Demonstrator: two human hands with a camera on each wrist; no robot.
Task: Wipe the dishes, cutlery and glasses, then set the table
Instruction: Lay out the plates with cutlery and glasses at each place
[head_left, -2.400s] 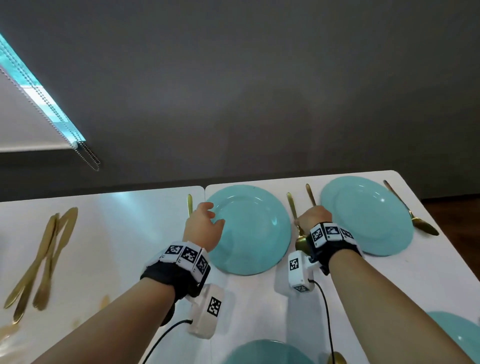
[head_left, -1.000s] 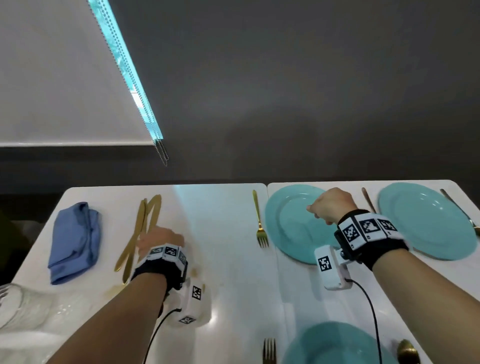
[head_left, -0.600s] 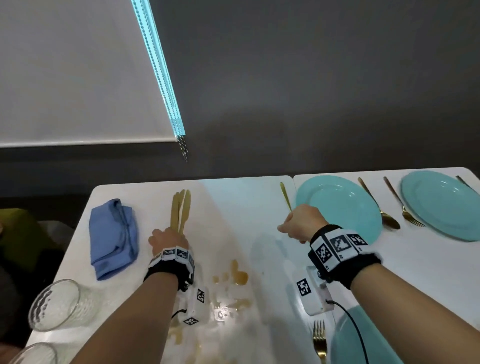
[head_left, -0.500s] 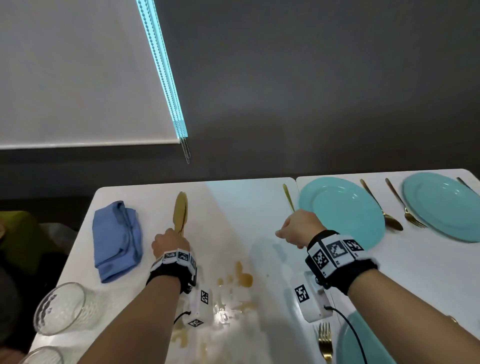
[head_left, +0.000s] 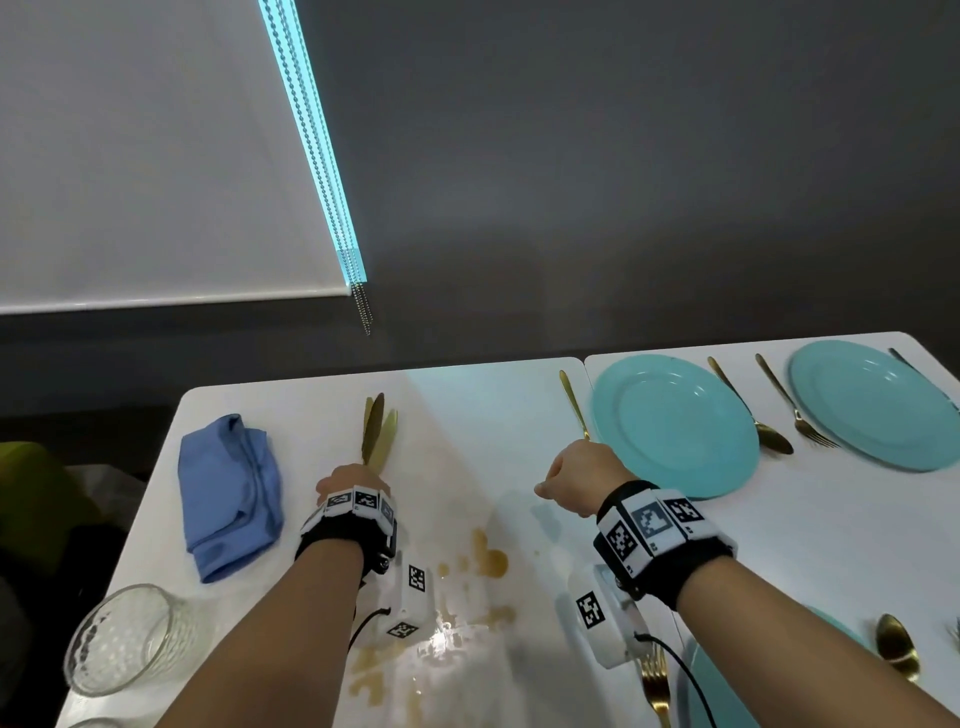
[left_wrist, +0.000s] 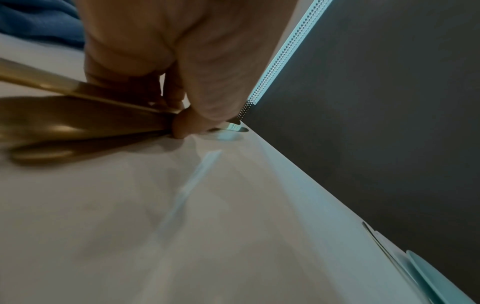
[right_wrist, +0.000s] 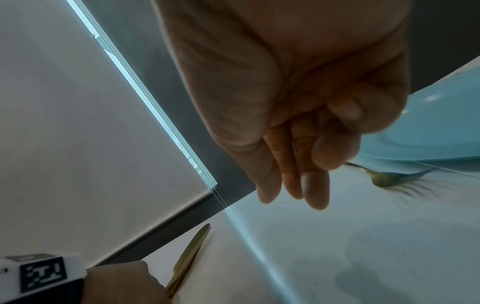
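Blue cloth (head_left: 231, 493) left of gold knives (head_left: 376, 428); glass (head_left: 122, 639) nearer the table's near edge. Left hand (head_left: 350, 480) pinching knife handles, blades fanned. Brown spill (head_left: 488, 558) right of knives. Right hand (head_left: 579, 480) loosely curled, holding nothing, beyond spill. Risk: knives slipping apart from a thin pinch, or dragging through spill.

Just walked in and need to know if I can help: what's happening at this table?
A person is setting the table. Their left hand pinches the handles of the gold knives lying near the blue cloth. The right hand hovers empty, fingers loosely curled, beside a teal plate already flanked by a fork and spoon. Glasses wait nearby.
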